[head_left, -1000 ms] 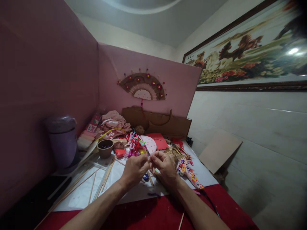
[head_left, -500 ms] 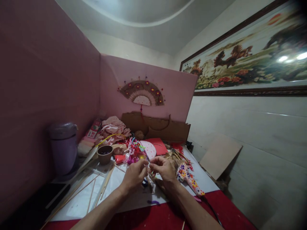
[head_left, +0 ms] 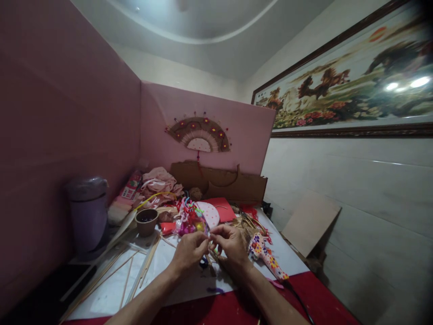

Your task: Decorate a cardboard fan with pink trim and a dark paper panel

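My left hand (head_left: 191,250) and my right hand (head_left: 232,246) meet over the white sheet (head_left: 181,284), fingertips pinched close together. Whatever sits between them is too small to make out. Just behind the fingers lies a pile of colourful pipe cleaners (head_left: 187,212) in red, pink and green. A pale semicircle with pink dots (head_left: 209,214) rests beside that pile, partly over a red sheet (head_left: 221,209). To the right of my right hand is a glue gun with a flower pattern (head_left: 267,255), its black cord trailing forward. Under my hands, dark and brownish bits are partly hidden.
A brown cup with dark contents (head_left: 147,221) stands at left, near thin wooden sticks (head_left: 149,262). Further left is a purple bin (head_left: 88,216). Pink cloth (head_left: 160,183) is heaped at the back. A decorated fan (head_left: 201,133) hangs on the pink panel (head_left: 250,140).
The camera view has shifted slightly. My hands stay together at nearly the same place, with the fingertips moved only a little.
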Demonstrator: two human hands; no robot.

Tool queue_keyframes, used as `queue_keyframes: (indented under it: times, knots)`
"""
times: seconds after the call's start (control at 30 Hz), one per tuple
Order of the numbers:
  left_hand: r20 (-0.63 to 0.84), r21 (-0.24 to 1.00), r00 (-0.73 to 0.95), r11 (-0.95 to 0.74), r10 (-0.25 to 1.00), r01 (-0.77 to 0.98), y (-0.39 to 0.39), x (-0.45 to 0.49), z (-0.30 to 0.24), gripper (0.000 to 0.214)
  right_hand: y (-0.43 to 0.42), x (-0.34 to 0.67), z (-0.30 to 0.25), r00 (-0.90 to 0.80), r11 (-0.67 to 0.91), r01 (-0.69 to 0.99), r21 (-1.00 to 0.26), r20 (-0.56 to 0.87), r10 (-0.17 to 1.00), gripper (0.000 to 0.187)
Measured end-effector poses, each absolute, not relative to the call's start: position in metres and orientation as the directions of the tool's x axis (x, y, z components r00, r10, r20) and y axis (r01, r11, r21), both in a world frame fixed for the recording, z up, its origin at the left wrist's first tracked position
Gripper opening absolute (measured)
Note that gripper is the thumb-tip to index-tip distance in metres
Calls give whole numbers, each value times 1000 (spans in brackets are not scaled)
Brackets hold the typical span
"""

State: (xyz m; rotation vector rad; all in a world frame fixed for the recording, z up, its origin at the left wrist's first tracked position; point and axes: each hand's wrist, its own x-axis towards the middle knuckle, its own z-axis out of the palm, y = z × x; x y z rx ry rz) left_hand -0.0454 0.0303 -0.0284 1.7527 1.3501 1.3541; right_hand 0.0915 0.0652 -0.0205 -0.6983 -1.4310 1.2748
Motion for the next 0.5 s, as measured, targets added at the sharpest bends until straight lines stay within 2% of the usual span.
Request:
queue_keyframes:
  times: [0.27, 0.5]
  knots:
    - [377, 841, -17, -335, 926, 426, 31, -45, -30, 22, 66, 90, -24, -340, 252, -248, -935, 328, 881, 22]
    - [441, 794, -124, -322, 889, 515, 32, -51, -26, 22, 60, 87, -23, -354, 256, -263, -930, 340, 871, 22]
